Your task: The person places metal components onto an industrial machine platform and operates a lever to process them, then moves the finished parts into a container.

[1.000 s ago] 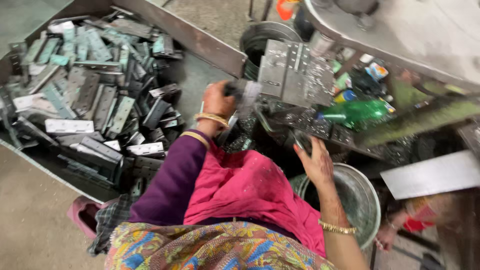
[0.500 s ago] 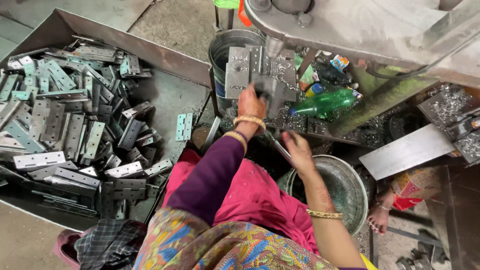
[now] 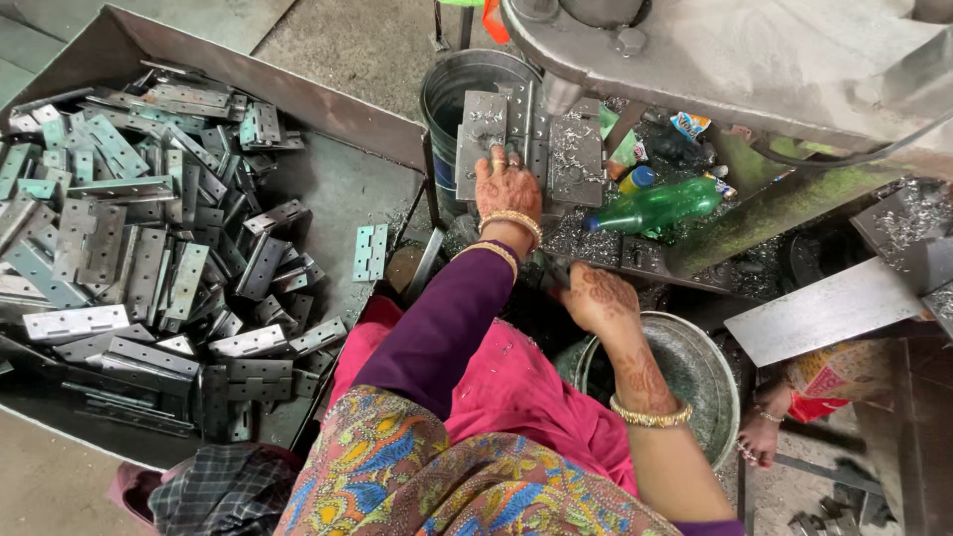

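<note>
Left hand: my left hand (image 3: 507, 189) is now stretched out over the grey metal fixture plate (image 3: 531, 144) under the machine head (image 3: 735, 60); a second ago it was lower and nearer to me, so it has travelled up onto the plate.
Left hand state: fingers lie flat and fairly narrow on the plate, pressing on something small at the fingertips; whether a hinge is under them I cannot tell.
Right hand: my right hand (image 3: 599, 298) hangs at the near edge of the machine bed, just above the rim of the round steel basin (image 3: 695, 372); it has stayed about there.
Right hand state: fingers curled downward, the palm hidden, so I cannot tell whether it holds anything.
Work piece: the place being worked is the fixture plate, against the far side of the machine bed, beside the metal bucket (image 3: 467, 89).
Stock: the loose hinges (image 3: 149, 248) lie heaped in the sheet-metal tray (image 3: 328, 109) at my left; one pale hinge (image 3: 370, 252) lies alone near the tray's right edge.
View: my head has swung right, so the tray sits further left than before.
Clutter: a green plastic bottle (image 3: 655, 206) lies on the bed just right of the plate, among metal shavings.
Reading: I judge my left hand is seating a piece on the fixture.
</note>
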